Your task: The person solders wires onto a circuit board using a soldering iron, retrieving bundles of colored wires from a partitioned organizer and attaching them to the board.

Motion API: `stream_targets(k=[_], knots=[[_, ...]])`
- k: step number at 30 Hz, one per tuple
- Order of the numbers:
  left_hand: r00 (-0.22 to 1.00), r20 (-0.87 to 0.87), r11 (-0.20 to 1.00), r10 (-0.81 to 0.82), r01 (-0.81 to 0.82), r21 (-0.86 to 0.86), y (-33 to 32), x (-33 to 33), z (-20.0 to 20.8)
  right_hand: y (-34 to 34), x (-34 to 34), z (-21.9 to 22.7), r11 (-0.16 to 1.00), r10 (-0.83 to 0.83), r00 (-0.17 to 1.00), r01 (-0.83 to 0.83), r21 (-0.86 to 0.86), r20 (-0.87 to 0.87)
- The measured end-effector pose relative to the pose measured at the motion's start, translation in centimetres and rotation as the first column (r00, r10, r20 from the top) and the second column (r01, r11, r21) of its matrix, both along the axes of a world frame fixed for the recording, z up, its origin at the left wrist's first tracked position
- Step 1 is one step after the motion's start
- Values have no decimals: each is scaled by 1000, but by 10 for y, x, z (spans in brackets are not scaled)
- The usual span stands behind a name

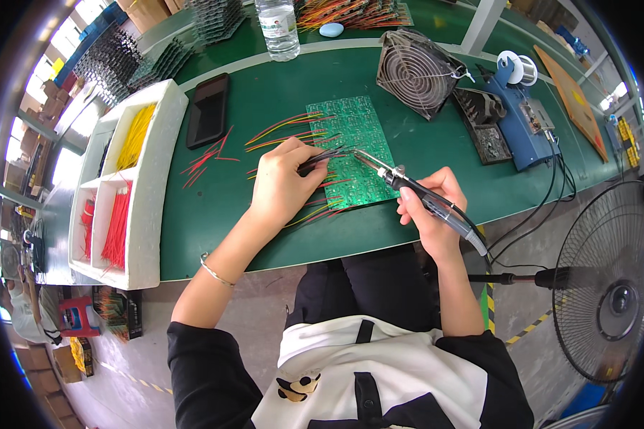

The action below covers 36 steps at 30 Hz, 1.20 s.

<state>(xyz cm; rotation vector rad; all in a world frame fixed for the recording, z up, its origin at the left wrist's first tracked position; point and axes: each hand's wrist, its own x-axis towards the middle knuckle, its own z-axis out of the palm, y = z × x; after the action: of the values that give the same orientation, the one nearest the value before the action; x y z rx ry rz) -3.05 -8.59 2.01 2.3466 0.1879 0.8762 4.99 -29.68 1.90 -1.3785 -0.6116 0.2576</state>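
1. The left hand [285, 179] pinches a few dark wires [329, 154] above the green circuit board [368, 146], which lies on the green table [265, 89]
2. The right hand [431, 227], apart from the left, is closed around a soldering iron [440, 208], its tip near the wire ends; if they touch, I cannot tell
3. Red and yellow wires [285, 126] stick out from the board's left side

Black sleeves [207, 372], white front [422, 361], black straps [368, 400], panda motif [300, 387], black trousers [368, 286], silver bangle [205, 265]
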Motion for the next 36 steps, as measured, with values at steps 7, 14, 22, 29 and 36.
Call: stream_targets(k=[7, 14, 22, 29, 36], knots=[[999, -40, 999, -14, 12, -41, -1, 0, 3, 0, 1, 1, 1000, 5, 1000, -6, -16, -5], [997, -77, 998, -13, 9, -60, -1, 0, 4, 1, 1, 0, 1000, 8, 1000, -8, -29, 12], [999, -31, 998, -15, 13, -54, -1, 0, 2, 1, 0, 0, 999, 12, 1000, -11, -38, 25], [996, -86, 998, -13, 7, -64, -1, -1, 5, 1, 0, -2, 999, -33, 999, 32, 42, 12], [996, -87, 999, -14, 10, -43, 0, -1, 4, -3, 3, -4, 994, -68, 998, 67, 87, 2]])
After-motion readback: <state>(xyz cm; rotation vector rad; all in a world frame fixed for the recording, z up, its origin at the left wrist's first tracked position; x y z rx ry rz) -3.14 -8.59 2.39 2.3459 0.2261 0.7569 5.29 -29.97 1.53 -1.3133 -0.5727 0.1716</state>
